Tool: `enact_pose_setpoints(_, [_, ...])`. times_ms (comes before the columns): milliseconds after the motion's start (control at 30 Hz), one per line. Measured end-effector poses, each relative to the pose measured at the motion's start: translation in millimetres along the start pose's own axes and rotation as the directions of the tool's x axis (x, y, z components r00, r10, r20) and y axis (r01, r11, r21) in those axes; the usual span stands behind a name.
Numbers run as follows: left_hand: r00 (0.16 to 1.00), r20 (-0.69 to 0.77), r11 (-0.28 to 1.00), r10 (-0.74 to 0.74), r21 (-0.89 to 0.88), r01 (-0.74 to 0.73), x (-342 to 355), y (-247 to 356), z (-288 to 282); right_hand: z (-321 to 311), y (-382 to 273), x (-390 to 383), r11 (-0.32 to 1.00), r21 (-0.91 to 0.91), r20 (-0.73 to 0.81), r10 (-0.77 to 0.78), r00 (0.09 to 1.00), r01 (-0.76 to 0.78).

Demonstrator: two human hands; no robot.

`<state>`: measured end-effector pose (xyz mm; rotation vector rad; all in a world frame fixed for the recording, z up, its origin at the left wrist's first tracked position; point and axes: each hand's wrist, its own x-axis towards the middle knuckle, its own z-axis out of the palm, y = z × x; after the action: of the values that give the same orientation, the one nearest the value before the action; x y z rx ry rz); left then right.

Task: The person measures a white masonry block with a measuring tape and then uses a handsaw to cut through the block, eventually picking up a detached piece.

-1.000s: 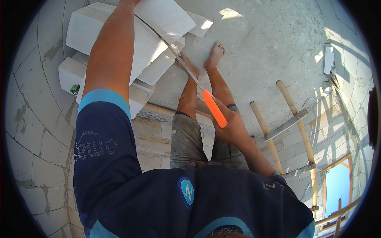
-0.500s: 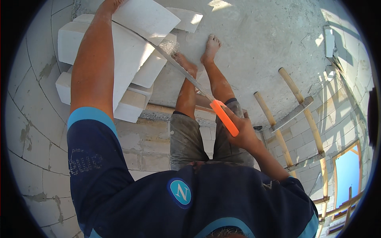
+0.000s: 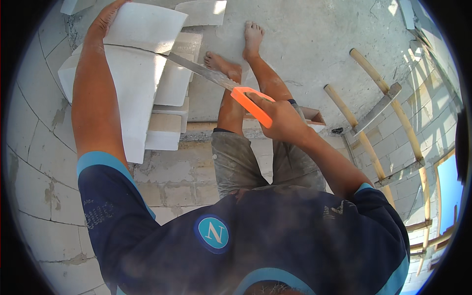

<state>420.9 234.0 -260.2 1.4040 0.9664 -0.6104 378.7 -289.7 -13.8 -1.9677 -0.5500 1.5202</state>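
My right hand [image 3: 285,120] is closed around the orange handle of a handsaw [image 3: 251,107]. The saw's grey blade [image 3: 202,71] runs up and left into a narrow cut in a white building block. Above the cut lies the block's far part [image 3: 145,27], with the larger near part [image 3: 123,81] below it. At the upper left, my left hand [image 3: 108,19] grips the far part along its left edge; its fingertips are cut off by the frame's top. The part of the blade inside the cut is hidden.
More white blocks [image 3: 172,83] are stacked under the sawn one, and a flat piece [image 3: 202,12] lies beyond. My bare feet [image 3: 253,37] stand on the concrete floor [image 3: 305,49]. Wooden poles [image 3: 368,71] rise at right, and a block wall [image 3: 42,162] stands at left.
My right hand has pushed the saw up and left, so less blade shows outside the block. My left hand still holds the block. The whole view has shifted slightly.
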Motion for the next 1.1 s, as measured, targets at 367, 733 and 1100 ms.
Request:
enact_pose_setpoints(367, [0.976,-0.012,0.951,-0.216,0.224,0.213,20.1,-3.9,-22.0,10.9,13.7,-26.7,0.999,0.002,-0.087,-0.049,0.995,0.049])
enact_pose_setpoints(733, [0.987,0.139,0.997,-0.078,-0.005,0.079,31.2,35.0,65.5,-36.1,-92.2,-12.4,0.975,-0.103,-0.031,0.195,0.98,-0.197])
enact_pose_setpoints(1100, [0.999,0.053,0.996,0.012,-0.085,-0.008,-10.1,-3.8,23.2,-9.0,-124.4,45.2,0.98,-0.057,0.018,0.194,0.981,-0.192])
